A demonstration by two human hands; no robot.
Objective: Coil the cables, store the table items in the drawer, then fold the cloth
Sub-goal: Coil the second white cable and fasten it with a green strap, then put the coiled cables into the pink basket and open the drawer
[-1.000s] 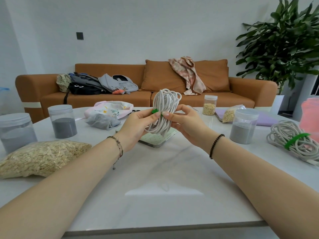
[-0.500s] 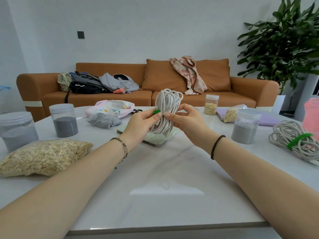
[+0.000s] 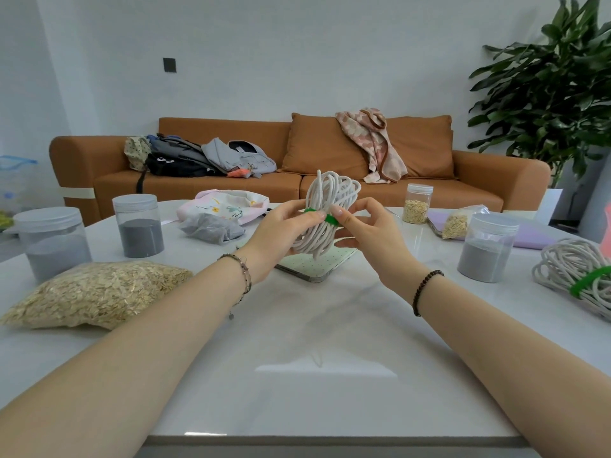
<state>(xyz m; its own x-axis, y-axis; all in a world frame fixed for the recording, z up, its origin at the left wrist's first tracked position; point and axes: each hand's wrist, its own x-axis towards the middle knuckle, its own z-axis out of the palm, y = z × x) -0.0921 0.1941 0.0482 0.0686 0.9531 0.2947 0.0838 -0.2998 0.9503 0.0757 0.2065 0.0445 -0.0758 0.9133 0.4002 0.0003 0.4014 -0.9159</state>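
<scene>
Item: white cable coil (image 3: 325, 213), held upright above table (image 3: 324, 325), long axis vertical. Left hand (image 3: 284, 238) grips waist; right hand (image 3: 370, 233) pinches green tie (image 3: 325, 217). Both hands equally near.

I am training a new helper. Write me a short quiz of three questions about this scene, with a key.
1. True or false: the left hand and the right hand both hold the white cable coil above the table.
2. Which colour is the tie around this coil? A red, B green, C black.
3. Fill in: the second tied coil lies near the table's ___ edge.
Key: 1 true; 2 B; 3 right.
</scene>
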